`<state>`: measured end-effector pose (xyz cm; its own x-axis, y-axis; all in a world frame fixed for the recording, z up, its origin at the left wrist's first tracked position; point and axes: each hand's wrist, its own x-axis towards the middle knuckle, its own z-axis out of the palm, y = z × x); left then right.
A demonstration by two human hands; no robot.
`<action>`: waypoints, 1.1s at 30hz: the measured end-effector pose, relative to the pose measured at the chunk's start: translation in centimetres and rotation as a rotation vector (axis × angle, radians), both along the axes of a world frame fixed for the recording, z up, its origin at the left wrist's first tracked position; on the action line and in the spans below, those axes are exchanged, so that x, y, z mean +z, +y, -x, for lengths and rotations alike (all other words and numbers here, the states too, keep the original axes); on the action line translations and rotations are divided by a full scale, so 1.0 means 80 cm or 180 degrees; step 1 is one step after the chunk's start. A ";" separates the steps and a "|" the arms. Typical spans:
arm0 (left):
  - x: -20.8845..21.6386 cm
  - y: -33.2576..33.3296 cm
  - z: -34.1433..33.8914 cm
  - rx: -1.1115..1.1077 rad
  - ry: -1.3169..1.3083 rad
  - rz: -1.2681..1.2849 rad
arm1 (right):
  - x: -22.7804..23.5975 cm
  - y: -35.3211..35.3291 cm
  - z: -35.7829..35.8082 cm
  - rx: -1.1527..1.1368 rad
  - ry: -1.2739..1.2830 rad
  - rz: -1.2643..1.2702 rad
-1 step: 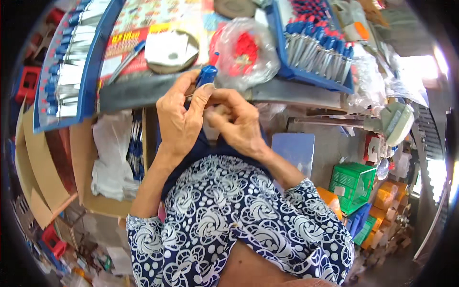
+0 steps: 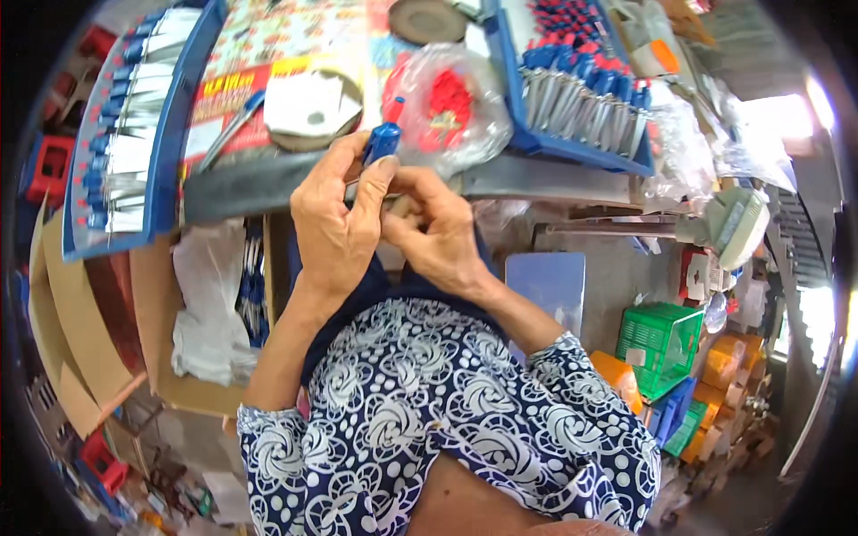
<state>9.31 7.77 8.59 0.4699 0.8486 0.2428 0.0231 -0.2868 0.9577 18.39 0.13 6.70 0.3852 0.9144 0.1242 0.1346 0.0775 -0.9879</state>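
Note:
My left hand is closed near the table's front edge, holding a pen-like tool with a glossy blue end between thumb and fingers. A small red tip stands up from that end. The tool's lower part is mostly hidden by my fingers. Close beside it, my right hand has its fingers curled in; what they pinch cannot be made out. Just beyond my hands lies a clear plastic bag with small red parts in it. A similar blue-and-silver tool rests on the table to the left.
A blue tray of silver tools with blue ends stands at right, another blue tray at left. Round discs and a white piece lie on the table. An open carton is below left, a green crate right.
The tip above the tool's blue end looked blue and now shows red. My right fingers have shifted slightly. The whole view has moved a little.

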 end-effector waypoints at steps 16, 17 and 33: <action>0.054 0.025 -0.063 -0.0217 -0.0157 -0.1756 | 0.124 0.048 -0.161 -0.1088 -0.0566 -0.0711; 0.048 0.031 -0.052 -0.0185 -0.0036 -0.1665 | 0.135 0.055 -0.184 -0.1083 -0.0872 -0.0716; -0.039 0.069 0.025 0.1038 0.0793 -0.0284 | 0.070 0.140 -0.634 -0.0619 -0.3502 0.0739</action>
<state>7.35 13.30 5.45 0.2338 0.9435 0.2349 0.3543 -0.3077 0.8831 69.15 11.32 12.26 0.3096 0.8962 0.3178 0.9261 -0.2084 -0.3145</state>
